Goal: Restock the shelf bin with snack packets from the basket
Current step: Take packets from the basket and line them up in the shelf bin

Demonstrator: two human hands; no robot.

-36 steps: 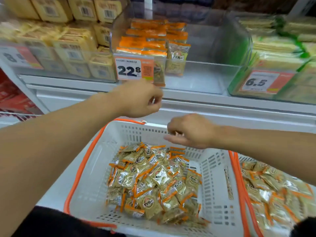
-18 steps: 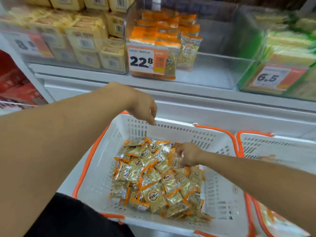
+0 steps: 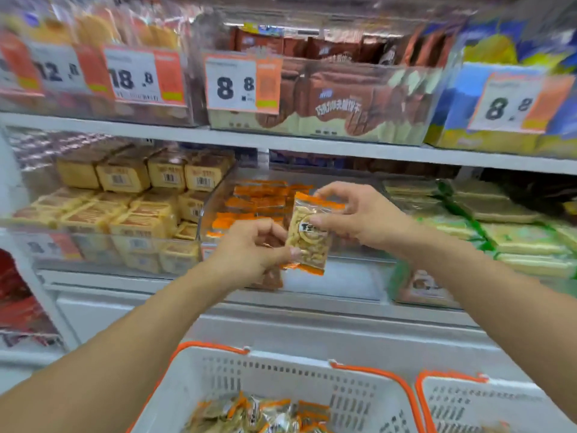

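Note:
Both my hands hold one orange-edged clear snack packet [image 3: 309,235] upright in front of the clear shelf bin [image 3: 352,276]. My right hand [image 3: 359,217] pinches its upper part. My left hand [image 3: 253,251] pinches its lower left edge. Behind the packet, the bin holds rows of the same orange packets [image 3: 259,198] on its left side. Below, the white basket [image 3: 281,370] with orange handles holds several more packets [image 3: 259,417] at the bottom edge of the view.
A second white basket [image 3: 499,401] stands at the right. Yellow boxed snacks [image 3: 125,198] fill the bin to the left, green packs [image 3: 499,226] the bin to the right. The upper shelf [image 3: 281,139] carries brown and blue packs with price tags.
My right hand took a packet from the basket and rose to the bin. My left hand came up and joined it on the packet. The view tilted upward.

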